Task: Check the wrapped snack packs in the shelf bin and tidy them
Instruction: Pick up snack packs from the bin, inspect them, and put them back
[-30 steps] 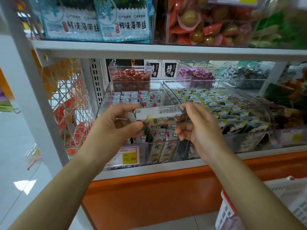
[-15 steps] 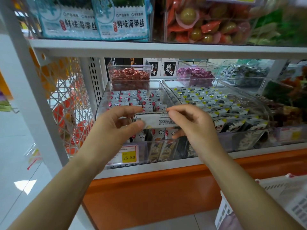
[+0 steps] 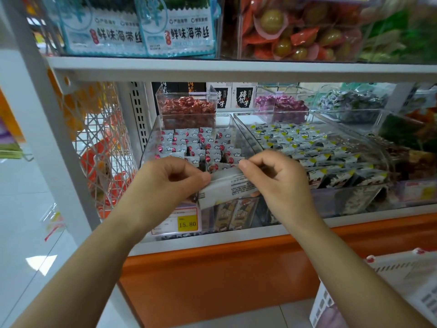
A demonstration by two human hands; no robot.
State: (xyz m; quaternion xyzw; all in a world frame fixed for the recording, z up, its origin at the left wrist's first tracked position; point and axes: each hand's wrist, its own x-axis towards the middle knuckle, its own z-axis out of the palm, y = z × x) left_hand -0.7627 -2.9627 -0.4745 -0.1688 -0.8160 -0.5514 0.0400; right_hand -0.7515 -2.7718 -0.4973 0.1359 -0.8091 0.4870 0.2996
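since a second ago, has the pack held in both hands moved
Yes. The snack pack has come down, closer to the yellow price tag on the front of the bin; the left hand and right hand pinch its ends.

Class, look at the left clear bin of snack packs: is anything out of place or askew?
One snack pack is tilted across the front of the bin, pinched by the left hand and right hand, printed back showing; other packs stand in rows.

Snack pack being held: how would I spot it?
On the white shelf, find the clear plastic bin with the yellow price tag. Over its front, left hand and right hand pinch one white wrapped snack pack. Only it shows small black print.
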